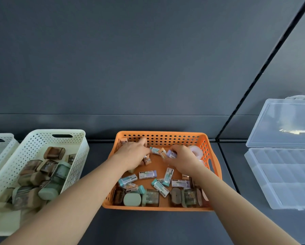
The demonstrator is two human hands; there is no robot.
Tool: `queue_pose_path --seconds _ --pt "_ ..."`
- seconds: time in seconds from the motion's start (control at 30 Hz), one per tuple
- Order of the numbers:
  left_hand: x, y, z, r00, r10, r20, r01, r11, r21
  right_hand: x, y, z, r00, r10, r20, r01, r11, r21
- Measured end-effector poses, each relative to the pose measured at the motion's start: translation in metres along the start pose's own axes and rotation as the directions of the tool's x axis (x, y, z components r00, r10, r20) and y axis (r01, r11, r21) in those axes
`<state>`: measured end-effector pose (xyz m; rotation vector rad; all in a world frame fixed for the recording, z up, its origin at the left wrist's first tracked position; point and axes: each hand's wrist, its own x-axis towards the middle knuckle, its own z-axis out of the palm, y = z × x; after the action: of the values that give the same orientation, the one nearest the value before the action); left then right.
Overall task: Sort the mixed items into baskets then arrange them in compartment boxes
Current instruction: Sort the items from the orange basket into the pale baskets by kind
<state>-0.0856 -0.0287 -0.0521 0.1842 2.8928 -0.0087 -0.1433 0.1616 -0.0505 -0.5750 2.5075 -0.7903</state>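
Note:
An orange basket [165,136] in the middle holds mixed items: several small sleeved erasers [147,174], green and brown sharpener boxes [132,199] along its near wall and a tape roll [195,151] at the far right. My left hand [134,152] is inside at the far left, its fingers curled round small orange-ended erasers [147,160]. My right hand [182,158] is inside further right and pinches a purple eraser [171,154]. A cream basket [74,156] on the left holds several green and brown sharpener boxes.
A clear compartment box [280,175] lies open at the right, its lid [286,122] standing up behind it. Part of a white basket [3,144] shows at the far left edge. A dark grey wall rises behind the table.

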Motion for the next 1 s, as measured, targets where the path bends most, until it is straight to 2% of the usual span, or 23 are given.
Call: queue_pose_path --seconds 0.17,0.3,0.43,0.67,0.87,0.93,1.0 --pt "0.0 -0.004 0.003 0.997 -0.047 -0.053 0.042 0.995 -0.092 -0.005 0.004 0.0 0.999 -0.028 -0.018 0.029 0.999 0.046" --pt "-0.004 -0.002 0.002 0.977 -0.153 -0.149 0.102 0.947 -0.304 -0.009 0.005 0.0 0.998 -0.039 -0.048 0.045 0.99 0.13" --pt "-0.014 -0.002 0.001 0.92 -0.294 -0.261 0.143 0.869 -0.473 -0.014 -0.005 -0.008 0.991 -0.058 -0.121 0.083 0.973 0.213" --pt "-0.017 0.016 0.007 0.959 -0.254 -0.125 0.199 0.919 -0.34 -0.021 -0.012 -0.004 0.986 0.004 -0.164 0.032 0.976 0.218" --pt "0.002 0.034 0.016 0.972 -0.218 -0.086 0.196 0.958 -0.21 -0.028 -0.001 0.008 0.986 0.048 -0.162 -0.009 0.973 0.231" --pt "-0.001 0.035 0.01 0.969 -0.226 -0.096 0.199 0.952 -0.233 -0.029 0.001 0.009 0.985 0.039 -0.169 -0.003 0.978 0.207" --pt "-0.013 0.03 0.002 0.951 -0.272 -0.149 0.212 0.92 -0.33 -0.03 -0.004 0.007 0.983 0.014 -0.184 0.022 0.982 0.187"
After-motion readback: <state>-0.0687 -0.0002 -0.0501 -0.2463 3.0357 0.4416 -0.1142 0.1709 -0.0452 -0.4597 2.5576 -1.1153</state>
